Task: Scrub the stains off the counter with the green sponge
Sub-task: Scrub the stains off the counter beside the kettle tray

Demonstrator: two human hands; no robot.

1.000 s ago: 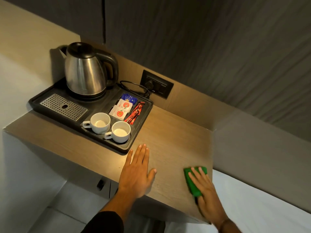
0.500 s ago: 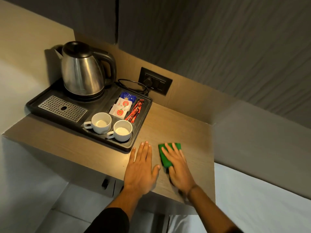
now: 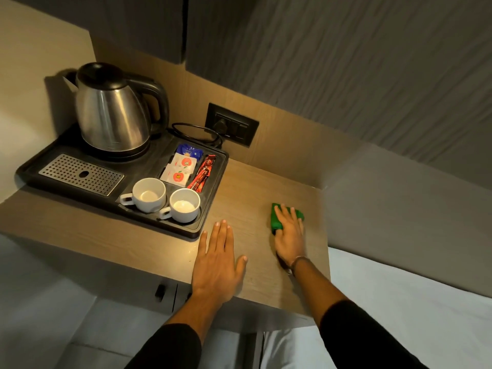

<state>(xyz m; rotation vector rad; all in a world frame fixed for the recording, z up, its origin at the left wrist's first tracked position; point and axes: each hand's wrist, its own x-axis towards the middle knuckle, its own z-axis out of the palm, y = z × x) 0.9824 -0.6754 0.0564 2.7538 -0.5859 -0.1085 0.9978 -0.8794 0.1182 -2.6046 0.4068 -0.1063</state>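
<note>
Bare counter [image 3: 255,193] lies open right of the black tray [image 3: 210,209]; backsplash [image 3: 287,145] blocks behind.

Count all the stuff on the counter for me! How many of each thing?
Kettle: 1
Tray: 1
White cups: 2
White sachets: 2
Blue sachet: 1
Red stick packets: cannot tell how many, counted as 1 bunch
Green sponge: 1
Total: 9
</note>
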